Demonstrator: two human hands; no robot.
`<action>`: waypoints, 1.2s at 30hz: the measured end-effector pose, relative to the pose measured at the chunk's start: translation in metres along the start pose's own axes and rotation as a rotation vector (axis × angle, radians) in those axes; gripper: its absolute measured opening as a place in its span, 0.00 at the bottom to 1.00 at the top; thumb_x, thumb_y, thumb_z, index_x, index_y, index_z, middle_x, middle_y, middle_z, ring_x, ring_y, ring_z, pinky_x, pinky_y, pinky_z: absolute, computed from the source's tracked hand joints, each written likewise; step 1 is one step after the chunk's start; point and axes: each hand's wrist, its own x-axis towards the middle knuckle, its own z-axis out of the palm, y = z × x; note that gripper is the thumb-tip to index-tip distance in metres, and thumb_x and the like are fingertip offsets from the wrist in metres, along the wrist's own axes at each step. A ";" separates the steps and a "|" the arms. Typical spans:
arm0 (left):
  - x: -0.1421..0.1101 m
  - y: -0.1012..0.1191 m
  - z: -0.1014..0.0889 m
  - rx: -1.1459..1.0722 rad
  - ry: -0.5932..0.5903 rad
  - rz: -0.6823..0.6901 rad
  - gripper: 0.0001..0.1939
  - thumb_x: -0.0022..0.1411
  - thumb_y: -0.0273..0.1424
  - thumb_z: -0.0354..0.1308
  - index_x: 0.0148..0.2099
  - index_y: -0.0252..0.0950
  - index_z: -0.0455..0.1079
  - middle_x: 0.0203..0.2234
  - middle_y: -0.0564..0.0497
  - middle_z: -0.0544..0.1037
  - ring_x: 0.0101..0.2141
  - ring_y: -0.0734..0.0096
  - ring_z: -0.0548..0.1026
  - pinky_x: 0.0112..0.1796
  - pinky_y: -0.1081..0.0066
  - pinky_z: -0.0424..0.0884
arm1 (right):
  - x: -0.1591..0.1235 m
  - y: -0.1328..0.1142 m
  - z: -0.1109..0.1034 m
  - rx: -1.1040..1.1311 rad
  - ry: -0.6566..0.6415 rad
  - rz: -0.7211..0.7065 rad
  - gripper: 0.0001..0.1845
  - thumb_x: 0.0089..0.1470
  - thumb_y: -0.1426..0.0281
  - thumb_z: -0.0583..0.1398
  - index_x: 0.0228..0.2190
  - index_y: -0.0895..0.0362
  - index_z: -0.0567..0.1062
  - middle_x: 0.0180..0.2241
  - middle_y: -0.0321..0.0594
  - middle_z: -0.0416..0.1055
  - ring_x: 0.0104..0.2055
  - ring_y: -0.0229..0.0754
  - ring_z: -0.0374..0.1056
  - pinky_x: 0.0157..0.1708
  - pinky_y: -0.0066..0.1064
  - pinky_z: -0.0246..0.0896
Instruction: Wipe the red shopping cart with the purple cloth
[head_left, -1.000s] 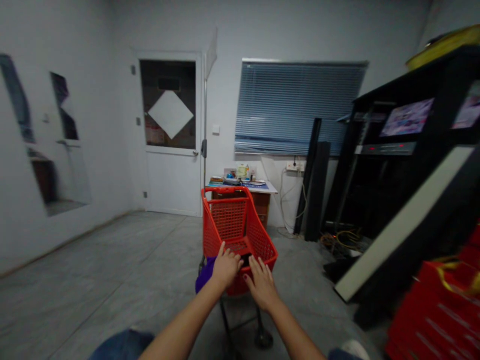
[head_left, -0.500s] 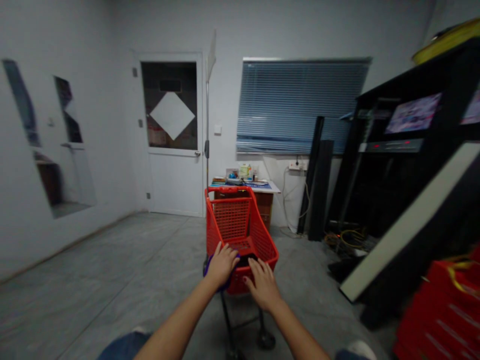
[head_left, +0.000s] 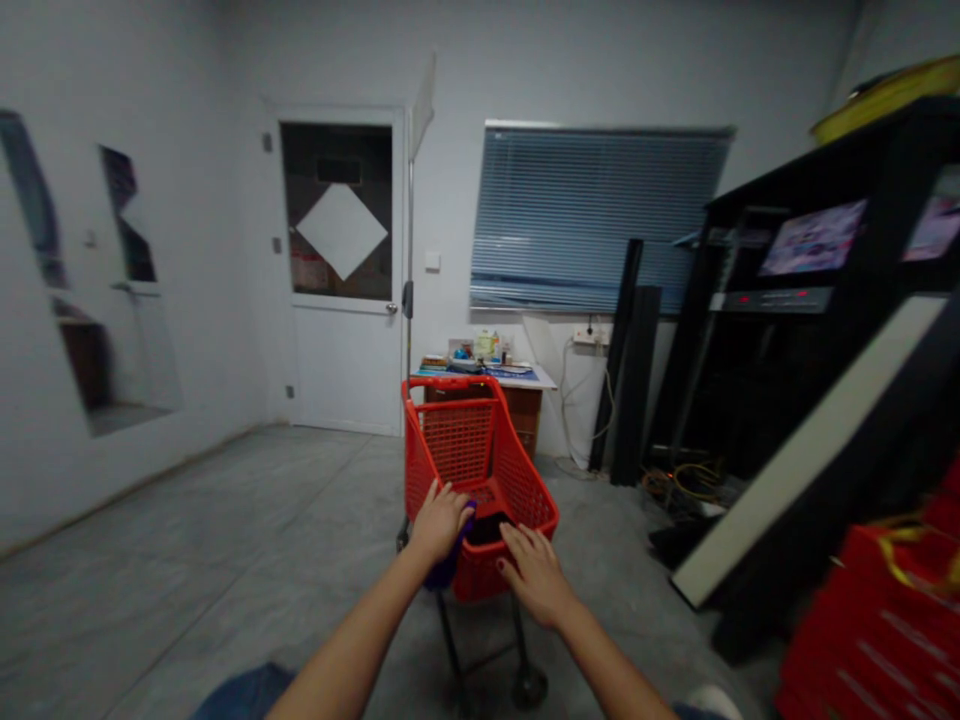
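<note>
A red shopping cart [head_left: 517, 455] with a plastic lattice basket stands in front of me, its near end towards me. My left hand [head_left: 441, 522] is at the basket's near left corner, fingers curled over a purple cloth [head_left: 444, 574]. Part of the cloth hangs down outside the basket and a bit shows by the fingertips. On the near rim, to the right, lies my right hand [head_left: 534, 565], fingers stretched out and thumb apart, with nothing in it. Something dark [head_left: 486, 528] shows inside the basket between my hands; I cannot make out what.
Behind the cart is a small desk [head_left: 546, 380] with bottles and papers. A white door [head_left: 341, 365] is at the back left. Dark panels [head_left: 637, 390], a leaning board [head_left: 806, 455], cables [head_left: 694, 480] and red bags [head_left: 847, 620] line the right side.
The purple cloth has shifted from beside my left wrist to hanging lower under the hand. My right hand stays on the rim. The view has turned slightly.
</note>
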 end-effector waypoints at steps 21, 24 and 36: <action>-0.039 0.024 0.026 0.094 0.190 -0.205 0.16 0.72 0.33 0.44 0.43 0.36 0.73 0.36 0.44 0.80 0.51 0.53 0.74 0.62 0.46 0.58 | 0.004 -0.024 0.002 0.009 0.108 -0.011 0.30 0.64 0.55 0.51 0.61 0.57 0.68 0.55 0.47 0.72 0.59 0.51 0.63 0.66 0.44 0.47; -0.037 0.032 0.028 0.081 0.148 -0.188 0.16 0.72 0.33 0.43 0.41 0.37 0.73 0.35 0.46 0.80 0.43 0.58 0.77 0.61 0.47 0.59 | 0.009 -0.031 -0.002 0.030 0.018 -0.071 0.31 0.64 0.56 0.50 0.62 0.58 0.66 0.59 0.46 0.69 0.62 0.50 0.62 0.67 0.44 0.44; -0.050 -0.010 0.016 0.131 0.205 -0.223 0.19 0.72 0.37 0.44 0.53 0.37 0.73 0.53 0.43 0.77 0.61 0.50 0.66 0.63 0.43 0.54 | 0.017 -0.027 0.014 0.046 0.091 -0.056 0.30 0.65 0.57 0.49 0.60 0.62 0.67 0.58 0.50 0.69 0.62 0.49 0.62 0.68 0.47 0.42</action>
